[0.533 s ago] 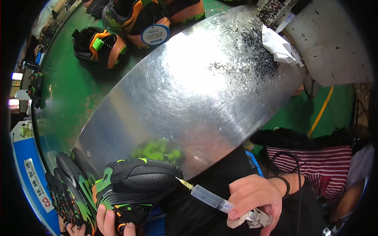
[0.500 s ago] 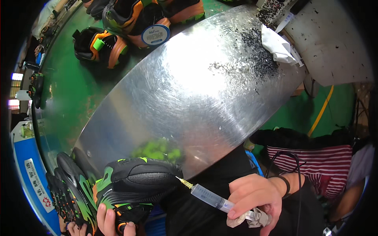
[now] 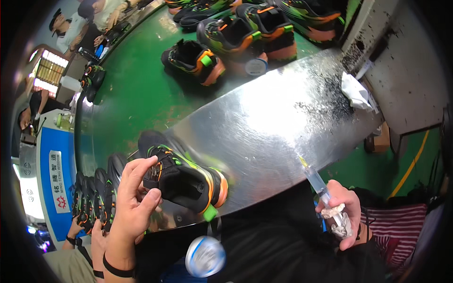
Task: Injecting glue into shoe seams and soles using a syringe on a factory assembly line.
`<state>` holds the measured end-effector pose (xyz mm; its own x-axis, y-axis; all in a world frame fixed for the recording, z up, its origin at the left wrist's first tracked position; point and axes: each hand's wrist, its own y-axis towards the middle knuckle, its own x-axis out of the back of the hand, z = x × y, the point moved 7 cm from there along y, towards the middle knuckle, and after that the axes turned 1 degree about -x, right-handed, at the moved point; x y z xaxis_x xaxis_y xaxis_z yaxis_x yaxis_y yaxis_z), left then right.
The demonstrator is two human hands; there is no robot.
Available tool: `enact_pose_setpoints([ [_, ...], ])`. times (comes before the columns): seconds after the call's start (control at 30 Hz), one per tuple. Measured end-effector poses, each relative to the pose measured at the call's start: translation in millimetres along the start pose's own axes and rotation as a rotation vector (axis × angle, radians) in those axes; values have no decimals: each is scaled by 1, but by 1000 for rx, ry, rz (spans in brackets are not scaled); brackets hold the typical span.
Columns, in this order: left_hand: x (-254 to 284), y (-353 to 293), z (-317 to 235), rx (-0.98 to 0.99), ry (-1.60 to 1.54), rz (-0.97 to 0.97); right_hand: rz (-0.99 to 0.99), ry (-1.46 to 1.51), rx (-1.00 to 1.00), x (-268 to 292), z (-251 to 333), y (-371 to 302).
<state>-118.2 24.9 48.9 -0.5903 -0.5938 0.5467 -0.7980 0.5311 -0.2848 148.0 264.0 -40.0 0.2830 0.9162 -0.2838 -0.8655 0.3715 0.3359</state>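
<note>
My left hand (image 3: pixel 134 198) grips the front of a black shoe (image 3: pixel 186 177) with green and orange trim. The shoe stands upright on the shiny metal plate (image 3: pixel 283 122), heel and green pull tab toward me. A round white and blue tag (image 3: pixel 204 256) dangles blurred below the heel. My right hand (image 3: pixel 342 210) is off to the right, past the plate's near edge, holding a clear syringe (image 3: pixel 315 181) with its needle pointing up and left. A crumpled grey wad (image 3: pixel 337 221) is also tucked in that hand. The needle is well apart from the shoe.
Several matching shoes (image 3: pixel 236 35) sit on the green belt (image 3: pixel 137 94) behind the plate. A white crumpled cloth (image 3: pixel 356 92) and black grit lie at the plate's far right. More shoes (image 3: pixel 89 198) line up at left, by another person's hand (image 3: pixel 71 231) and a blue panel (image 3: pixel 54 184).
The shoe went from sole-up in my left hand at the lower left to upright on the plate. My right hand drew the syringe away to the right, needle now raised.
</note>
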Motion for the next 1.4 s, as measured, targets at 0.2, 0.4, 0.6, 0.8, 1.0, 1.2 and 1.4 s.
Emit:
enact_pose_setpoints([
  [0.2, -3, 1, -38, -579, 725, 70, 46, -64, 63, 4, -5, 8],
  [0.4, -38, 25, -33, -583, 720, 215, 50, -173, 28, 12, -22, 10],
  [0.6, 22, 43, 14, -57, -98, -49, 83, -167, 31, 11, -22, 14],
  [0.8, 8, 55, 60, 67, -587, -59, 33, -157, -14, 14, -18, 6],
  [1.0, -19, -27, -28, -656, 679, -205, 127, -388, 76, 14, -9, 22],
  [1.2, -74, -61, -29, -816, 986, 3, 115, -462, 100, 19, -3, 32],
  [1.4, -79, -70, -11, -903, 916, -59, 54, -475, -14, 23, -8, 24],
])
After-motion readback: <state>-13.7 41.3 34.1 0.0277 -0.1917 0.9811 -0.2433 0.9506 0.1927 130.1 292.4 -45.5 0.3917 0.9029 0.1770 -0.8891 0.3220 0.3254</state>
